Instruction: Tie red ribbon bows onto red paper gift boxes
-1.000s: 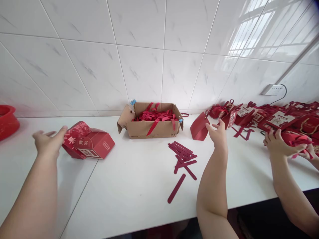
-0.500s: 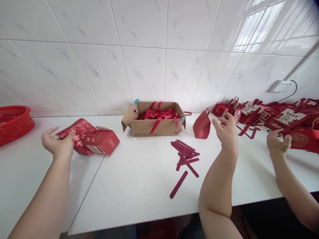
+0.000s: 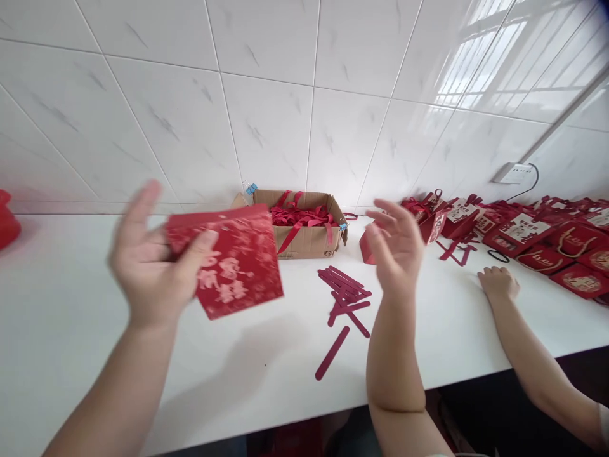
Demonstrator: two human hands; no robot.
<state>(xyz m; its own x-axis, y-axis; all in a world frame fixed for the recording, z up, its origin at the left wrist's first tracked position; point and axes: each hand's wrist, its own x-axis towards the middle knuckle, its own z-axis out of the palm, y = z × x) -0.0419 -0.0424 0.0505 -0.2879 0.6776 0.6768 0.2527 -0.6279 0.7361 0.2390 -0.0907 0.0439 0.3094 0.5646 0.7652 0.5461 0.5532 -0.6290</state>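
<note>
Raised over the table, my left hand [image 3: 157,260] grips a red gift box [image 3: 242,266], thumb on its near face. Pale printed characters and a mottled pattern cover that face; the box's other sides are out of sight and it is slightly blurred. My right hand [image 3: 397,247] is in the air with fingers apart, nothing in it. Just behind it stands a plain red box [image 3: 366,249], mostly hidden by the hand. Below and left of the right hand lie several dark red strips [image 3: 345,285], with one strip [image 3: 332,353] apart, closer to the front edge.
Against the tiled wall, a cardboard box [image 3: 309,242] holds red ribbons [image 3: 304,216]. A co-worker's hand [image 3: 499,282] rests at right, beside a black ring [image 3: 498,256] and many red gift boxes [image 3: 523,228]. A red basin [image 3: 7,219] shows at far left.
My left hand has lifted the red gift box and brought it right, toward me. My right hand stays raised with spread fingers. The co-worker's hand has let go of a red box.
</note>
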